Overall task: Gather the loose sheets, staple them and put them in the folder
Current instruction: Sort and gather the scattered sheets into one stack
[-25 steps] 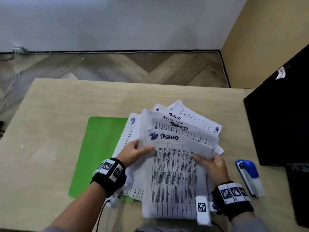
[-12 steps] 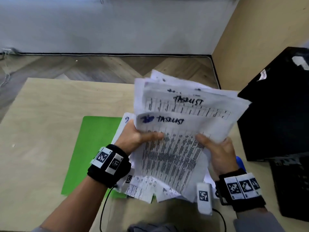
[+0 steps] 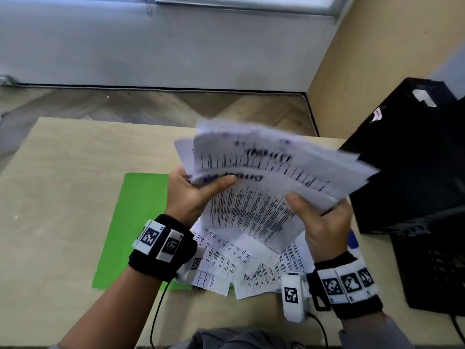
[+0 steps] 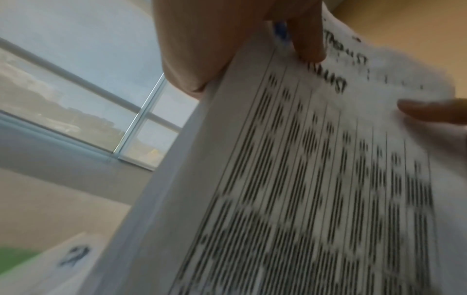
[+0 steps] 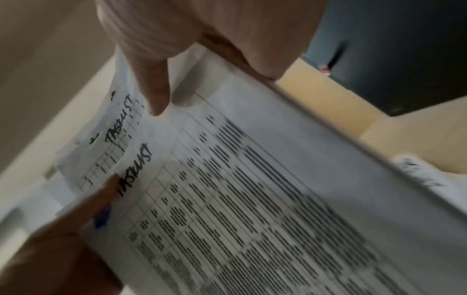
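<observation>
A fanned bundle of printed sheets (image 3: 264,187) headed "TASKLIST" is lifted and tilted above the table. My left hand (image 3: 193,195) grips its left edge, thumb on top of the front sheet (image 4: 316,159). My right hand (image 3: 319,222) grips the right edge, thumb across the front sheet (image 5: 252,189). The lower ends of the sheets hang uneven over the table. The green folder (image 3: 130,222) lies flat to the left, partly under the papers and my left wrist. The blue and white stapler (image 3: 353,241) is mostly hidden behind my right hand.
A black box (image 3: 412,162) stands at the right of the wooden table (image 3: 63,172), with a black crate (image 3: 432,268) in front of it. A wall and wooden floor lie beyond the table's far edge.
Both hands have raised the bundle of sheets off the table and tilted it upright and to the right. The stapler has gone out of sight behind the right hand.
</observation>
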`<state>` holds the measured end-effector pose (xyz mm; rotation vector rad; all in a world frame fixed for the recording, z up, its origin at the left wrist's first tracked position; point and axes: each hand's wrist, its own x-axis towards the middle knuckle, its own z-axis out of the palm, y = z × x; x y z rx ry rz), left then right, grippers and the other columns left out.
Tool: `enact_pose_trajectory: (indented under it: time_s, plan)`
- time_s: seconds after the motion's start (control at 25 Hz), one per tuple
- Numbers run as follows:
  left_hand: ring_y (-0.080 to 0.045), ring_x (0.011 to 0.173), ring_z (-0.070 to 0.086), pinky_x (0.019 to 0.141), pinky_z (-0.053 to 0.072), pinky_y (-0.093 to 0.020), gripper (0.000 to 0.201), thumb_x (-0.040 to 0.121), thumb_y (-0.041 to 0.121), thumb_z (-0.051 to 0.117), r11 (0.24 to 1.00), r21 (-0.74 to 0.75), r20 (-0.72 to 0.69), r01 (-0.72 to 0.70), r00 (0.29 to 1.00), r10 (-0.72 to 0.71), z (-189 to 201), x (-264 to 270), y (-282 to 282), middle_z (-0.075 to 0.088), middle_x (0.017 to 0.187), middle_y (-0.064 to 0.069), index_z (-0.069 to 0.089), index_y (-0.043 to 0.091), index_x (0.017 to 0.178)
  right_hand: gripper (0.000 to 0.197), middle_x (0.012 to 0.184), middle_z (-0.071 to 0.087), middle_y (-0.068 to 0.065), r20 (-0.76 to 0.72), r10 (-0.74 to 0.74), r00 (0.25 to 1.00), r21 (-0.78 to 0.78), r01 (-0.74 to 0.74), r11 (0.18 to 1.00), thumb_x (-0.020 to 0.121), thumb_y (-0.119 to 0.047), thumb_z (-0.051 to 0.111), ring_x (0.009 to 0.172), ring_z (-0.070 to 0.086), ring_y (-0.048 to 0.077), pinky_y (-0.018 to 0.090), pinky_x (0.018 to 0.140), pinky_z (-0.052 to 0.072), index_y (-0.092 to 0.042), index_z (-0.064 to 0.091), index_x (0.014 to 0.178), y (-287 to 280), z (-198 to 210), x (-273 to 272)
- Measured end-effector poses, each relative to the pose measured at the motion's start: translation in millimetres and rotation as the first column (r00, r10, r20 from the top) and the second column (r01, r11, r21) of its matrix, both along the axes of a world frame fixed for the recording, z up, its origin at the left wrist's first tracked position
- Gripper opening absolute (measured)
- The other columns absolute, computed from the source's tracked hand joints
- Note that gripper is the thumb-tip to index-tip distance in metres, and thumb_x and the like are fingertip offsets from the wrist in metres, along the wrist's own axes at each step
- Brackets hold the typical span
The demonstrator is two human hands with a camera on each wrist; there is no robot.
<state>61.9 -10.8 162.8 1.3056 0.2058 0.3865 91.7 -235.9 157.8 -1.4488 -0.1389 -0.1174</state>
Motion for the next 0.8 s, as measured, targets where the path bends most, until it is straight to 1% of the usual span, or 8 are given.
enact_pose_trajectory:
  time_s: [0.08,0.16,0.28,0.44,0.52,0.64,0.72,0.8]
  plan:
    - [-0.012,0.074,0.072,0.071,0.059,-0.026,0.042,0.054,0.013,0.09,1.0,-0.026,-0.058,-0.014,0.998,0.013,-15.5,-1.3,2.1,0.077,0.08,0.002,0.07,0.009,0.09,0.047,0.1,0.076,0.0,-0.104,-0.012,0.995,-0.061,0.006,0.998,0.071,0.007,0.078,0.094,0.072,0.015,0.032,0.08,0.061,0.002,0.061,0.115,-2.3,-21.9,-4.4]
    - [-0.016,0.076,0.072,0.073,0.059,-0.031,0.041,0.052,0.023,0.093,1.0,-0.005,-0.139,0.027,0.99,-0.028,-25.6,-3.1,2.3,0.078,0.082,-0.001,0.073,0.015,0.087,0.03,0.089,0.078,-0.001,-0.2,-0.018,0.98,-0.131,-0.009,0.991,0.074,0.0,0.078,0.086,0.073,0.012,0.036,0.074,0.061,-0.004,0.068,0.102,-0.4,-31.3,-10.9]
    - [-0.015,0.075,0.073,0.071,0.059,-0.031,0.029,0.062,0.005,0.087,0.999,-0.002,-0.144,0.042,0.989,-0.042,-25.0,-6.3,-8.7,0.078,0.081,0.001,0.075,0.017,0.086,0.021,0.074,0.077,-0.012,-0.233,-0.068,0.97,-0.093,0.048,0.994,0.08,0.002,0.074,0.074,0.072,0.001,0.02,0.065,0.057,-0.017,0.068,0.088,4.5,-27.7,-19.1]
    - [-0.008,0.071,0.07,0.066,0.057,-0.024,0.034,0.068,-0.008,0.08,0.999,-0.032,-0.154,0.003,0.988,-0.007,-28.3,-12.5,-23.0,0.076,0.078,0.007,0.076,0.024,0.082,0.029,0.084,0.075,-0.012,-0.199,-0.089,0.976,-0.141,0.061,0.988,0.08,-0.001,0.075,0.085,0.071,0.0,0.011,0.069,0.053,-0.021,0.064,0.098,4.3,-37.4,-27.0]
    - [-0.009,0.085,0.071,0.073,0.058,-0.025,0.038,0.071,0.006,0.082,0.987,-0.001,-0.324,0.159,0.934,-0.15,-48.7,-15.0,-23.0,0.076,0.094,0.005,0.072,0.027,0.1,0.015,0.078,0.075,-0.009,-0.211,-0.092,0.973,-0.302,0.025,0.953,0.083,-0.01,0.076,0.086,0.072,0.009,0.023,0.073,0.058,-0.022,0.066,0.084,-1.6,-52.1,-30.1]
    - [-0.01,0.095,0.067,0.092,0.055,-0.038,0.043,0.075,0.014,0.08,0.902,0.129,-0.572,0.412,0.774,-0.271,-84.3,-10.0,-16.6,0.072,0.104,0.007,0.066,0.021,0.115,0.021,0.072,0.071,0.021,-0.143,-0.137,0.98,-0.49,0.05,0.87,0.087,-0.038,0.071,0.073,0.071,0.037,0.054,0.065,0.058,-0.023,0.064,0.073,-16.3,-61.0,-30.3]
    - [-0.015,0.097,0.067,0.095,0.053,-0.043,0.033,0.076,0.017,0.08,0.84,0.265,-0.646,0.473,0.734,-0.21,-99.1,-2.9,-9.6,0.072,0.105,0.004,0.07,0.017,0.108,0.027,0.069,0.07,0.014,-0.043,-0.148,0.988,-0.51,0.105,0.854,0.086,-0.047,0.068,0.064,0.07,0.025,0.047,0.056,0.058,-0.021,0.067,0.083,-29.9,-57.2,-24.5]
    - [-0.018,0.099,0.065,0.092,0.053,-0.04,0.034,0.077,0.024,0.079,0.803,0.376,-0.693,0.463,0.715,-0.088,-110.1,3.1,-3.8,0.071,0.109,-0.002,0.068,0.013,0.107,0.016,0.073,0.069,-0.006,0.021,-0.211,0.977,-0.456,0.198,0.868,0.089,-0.036,0.067,0.068,0.067,-0.003,0.03,0.062,0.056,-0.021,0.069,0.092,-43.2,-46.9,-16.4]
